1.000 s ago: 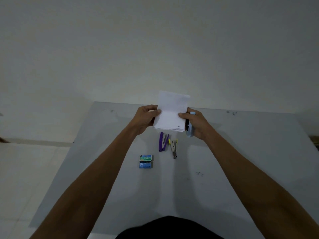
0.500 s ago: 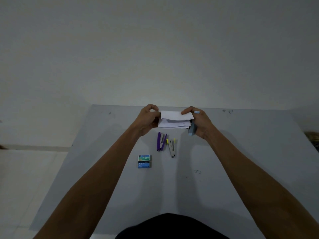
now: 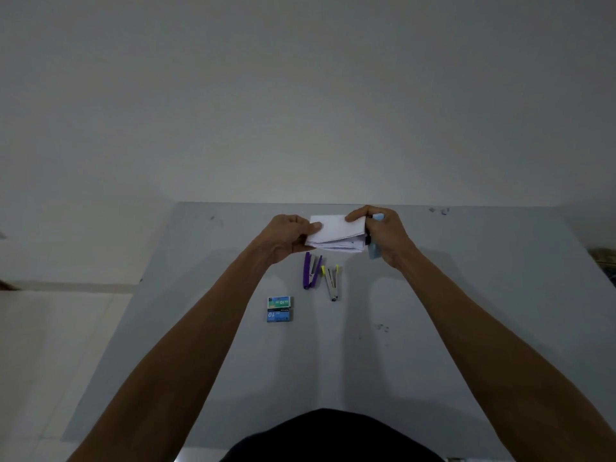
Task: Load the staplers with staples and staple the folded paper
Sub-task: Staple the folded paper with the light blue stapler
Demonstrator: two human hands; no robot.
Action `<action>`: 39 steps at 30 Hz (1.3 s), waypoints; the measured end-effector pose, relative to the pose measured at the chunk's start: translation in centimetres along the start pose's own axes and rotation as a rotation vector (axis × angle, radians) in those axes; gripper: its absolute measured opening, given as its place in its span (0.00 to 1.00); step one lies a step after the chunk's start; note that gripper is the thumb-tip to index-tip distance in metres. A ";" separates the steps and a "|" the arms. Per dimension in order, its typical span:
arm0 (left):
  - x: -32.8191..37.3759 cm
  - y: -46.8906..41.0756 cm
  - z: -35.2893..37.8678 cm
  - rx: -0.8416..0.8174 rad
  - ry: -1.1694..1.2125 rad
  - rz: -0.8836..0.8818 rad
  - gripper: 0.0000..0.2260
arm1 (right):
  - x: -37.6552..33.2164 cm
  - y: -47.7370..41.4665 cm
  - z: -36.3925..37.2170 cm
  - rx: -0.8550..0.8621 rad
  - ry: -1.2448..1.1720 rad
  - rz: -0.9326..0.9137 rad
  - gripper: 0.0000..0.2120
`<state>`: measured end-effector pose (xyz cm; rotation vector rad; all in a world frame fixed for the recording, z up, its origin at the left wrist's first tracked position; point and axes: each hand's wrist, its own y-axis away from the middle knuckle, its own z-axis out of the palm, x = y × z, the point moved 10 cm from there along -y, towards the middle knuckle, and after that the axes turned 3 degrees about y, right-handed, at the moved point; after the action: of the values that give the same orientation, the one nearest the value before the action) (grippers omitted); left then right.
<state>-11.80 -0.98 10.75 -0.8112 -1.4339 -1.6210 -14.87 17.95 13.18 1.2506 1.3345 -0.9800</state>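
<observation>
Holding folded paper (image 3: 335,232) flat, long axis left-right.

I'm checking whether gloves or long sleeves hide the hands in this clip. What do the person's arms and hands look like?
Both the left hand and the right hand are bare, without gloves, and no rings or watch show. The forearms are uncovered, with no sleeves in view.

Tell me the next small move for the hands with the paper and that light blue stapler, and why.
Probably squeeze the light blue stapler shut on the folded paper. The right hand holds it at the paper's right edge while the left hand pinches the opposite edge, keeping the folds together. Whether the edge sits fully inside the stapler's mouth is unclear.
</observation>
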 end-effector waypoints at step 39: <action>1.7 -1.2 2.6 -0.035 -0.218 0.095 0.08 | 0.6 -0.2 1.0 -0.038 -0.081 0.155 0.11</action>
<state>-13.82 1.33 12.04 -1.0872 -1.4955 -1.5259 -14.86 17.02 12.38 1.2531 1.1703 -0.8826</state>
